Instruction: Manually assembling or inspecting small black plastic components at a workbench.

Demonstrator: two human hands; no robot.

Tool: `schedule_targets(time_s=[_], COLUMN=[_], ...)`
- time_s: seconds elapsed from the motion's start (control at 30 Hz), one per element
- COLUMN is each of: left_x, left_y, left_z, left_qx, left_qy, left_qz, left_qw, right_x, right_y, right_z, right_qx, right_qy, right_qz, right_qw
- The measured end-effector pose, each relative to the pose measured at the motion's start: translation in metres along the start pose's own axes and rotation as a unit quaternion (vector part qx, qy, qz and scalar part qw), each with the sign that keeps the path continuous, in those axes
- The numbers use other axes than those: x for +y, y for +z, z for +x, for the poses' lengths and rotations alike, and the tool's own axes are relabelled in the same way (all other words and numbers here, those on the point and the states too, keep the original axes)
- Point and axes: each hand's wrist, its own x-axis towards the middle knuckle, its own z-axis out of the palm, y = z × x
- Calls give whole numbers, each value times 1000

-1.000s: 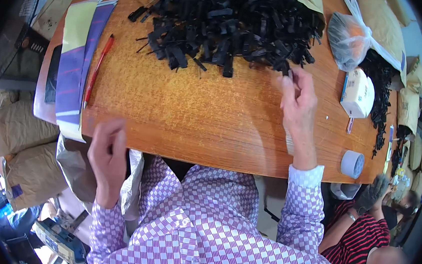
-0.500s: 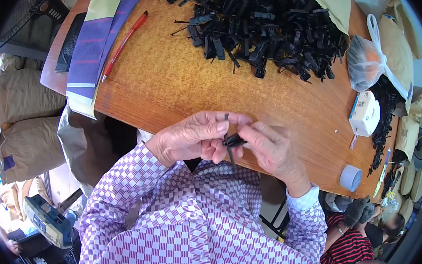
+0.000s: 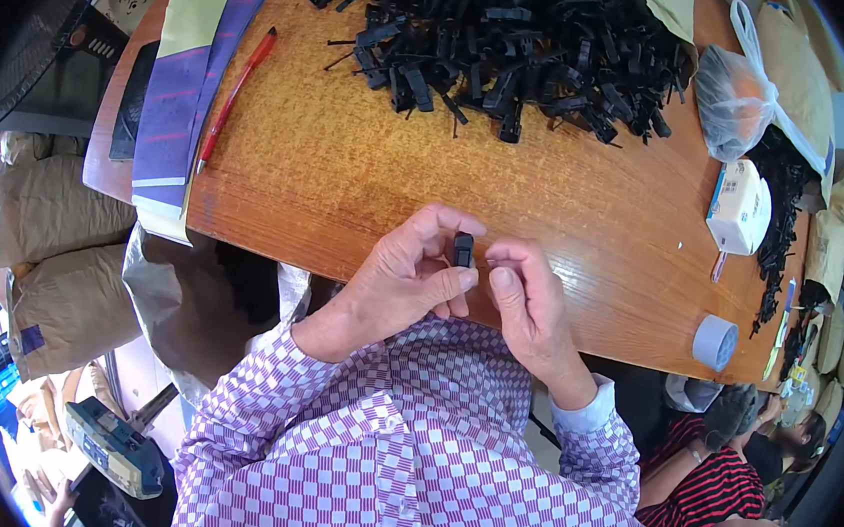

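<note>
Between the thumb and fingers of my left hand [image 3: 396, 271] is a small black plastic part [image 3: 463, 250], held upright above the table's near edge. My right hand [image 3: 528, 308] is close beside it on the right, fingers curled and thumb drawn against them; anything within that pinch is hidden. Many similar black plastic parts [image 3: 500, 55], some with thin strips sticking out, lie heaped on the far side of the wooden table [image 3: 321, 154].
A red pen [image 3: 235, 102] and purple-and-yellow paper bags [image 3: 183, 72] lie at the left. Toward the right are a tied plastic bag [image 3: 732, 105], a white box [image 3: 740, 206] and a grey tape roll [image 3: 714, 343]. A person in a striped shirt [image 3: 714, 485] sits at the lower right.
The black part now stands upright in my left hand, and the strip below it no longer shows. My right hand has drawn slightly back from the part.
</note>
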Motion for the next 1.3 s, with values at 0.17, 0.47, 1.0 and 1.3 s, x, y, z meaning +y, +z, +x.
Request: schedule_targets(time_s=[0.17,0.47,1.0,1.3], left_x=[-15,-6,-10,4], left_y=[3,19,10,-8], left_z=[8,14,14,-2], left_qx=[52,97,150,61], left_qy=[110,169,228,-9], left_qz=[214,443,374,-222], left_qw=[969,875,887,973], right_x=[3,10,19,13], right_y=[6,8,21,18], right_z=[4,3,10,14], right_qx=[-11,17,57,26], right_qy=[-18,2,-9,60], right_qz=[9,26,73,338], right_qw=[1000,1000,996,939])
